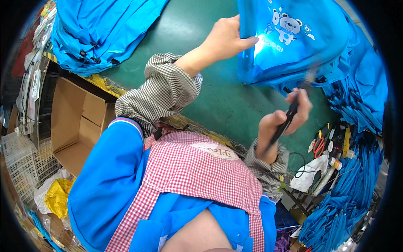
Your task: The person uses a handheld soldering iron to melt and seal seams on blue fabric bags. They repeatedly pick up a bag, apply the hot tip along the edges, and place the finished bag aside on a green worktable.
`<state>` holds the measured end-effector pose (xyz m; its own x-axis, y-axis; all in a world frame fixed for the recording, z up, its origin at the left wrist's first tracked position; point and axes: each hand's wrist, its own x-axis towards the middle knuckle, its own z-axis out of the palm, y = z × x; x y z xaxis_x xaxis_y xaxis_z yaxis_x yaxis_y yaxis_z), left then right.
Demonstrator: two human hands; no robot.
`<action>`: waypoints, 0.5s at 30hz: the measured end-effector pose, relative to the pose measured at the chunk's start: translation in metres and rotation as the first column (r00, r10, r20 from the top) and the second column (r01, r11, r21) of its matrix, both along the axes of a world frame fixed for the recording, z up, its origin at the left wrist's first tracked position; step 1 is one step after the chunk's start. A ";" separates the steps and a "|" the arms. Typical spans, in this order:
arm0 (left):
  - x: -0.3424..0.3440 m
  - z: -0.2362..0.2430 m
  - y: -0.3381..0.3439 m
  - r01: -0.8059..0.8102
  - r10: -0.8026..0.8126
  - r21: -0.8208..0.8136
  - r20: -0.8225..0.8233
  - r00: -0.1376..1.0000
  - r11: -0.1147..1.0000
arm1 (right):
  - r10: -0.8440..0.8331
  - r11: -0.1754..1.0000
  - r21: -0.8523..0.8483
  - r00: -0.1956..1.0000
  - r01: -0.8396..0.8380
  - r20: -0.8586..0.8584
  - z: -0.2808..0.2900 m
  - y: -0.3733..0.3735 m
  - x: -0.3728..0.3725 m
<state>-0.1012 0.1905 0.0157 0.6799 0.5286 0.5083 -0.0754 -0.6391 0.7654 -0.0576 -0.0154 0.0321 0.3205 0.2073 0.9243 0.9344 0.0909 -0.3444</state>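
Observation:
A bright blue fabric bag [268, 67] with a printed cartoon bear lies on the green table, towards the far right. My left hand [226, 38] grips its left edge, the thumb on top and the fingers partly hidden behind the cloth. A bright spot of light shows on the bag by my thumb. My right hand [300, 111] is closed around a slim black-handled tool [289, 115] just in front of the bag. The tool's tip is smeared by motion, and I cannot tell its exact kind.
More blue bags pile up at the far left [100, 33] and hang at the right [348, 193]. Red-handled scissors [319, 147] and small tools lie at the table's right end, by a black cable [303, 170]. A cardboard box [77, 122] stands left of the green table [210, 98].

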 end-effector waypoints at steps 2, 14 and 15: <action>0.011 0.001 -0.005 0.005 -0.004 0.043 -0.025 1.000 0.999 | 0.047 0.996 -0.076 0.995 -0.053 -0.084 -0.010 -0.014 -0.011; 0.023 0.001 -0.011 0.003 -0.002 0.028 -0.010 1.000 1.000 | 0.088 0.957 -0.290 0.975 -0.027 0.202 -0.025 -0.008 -0.011; 0.022 0.001 -0.011 0.008 -0.008 0.011 -0.004 1.000 1.000 | 0.085 0.958 -0.285 0.974 -0.022 0.212 -0.025 -0.007 -0.010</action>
<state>-0.0792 0.1795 0.0171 0.6860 0.5173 0.5116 -0.0779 -0.6469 0.7586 -0.0680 -0.0219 0.0070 0.0972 0.4779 0.8730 0.9861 0.0727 -0.1495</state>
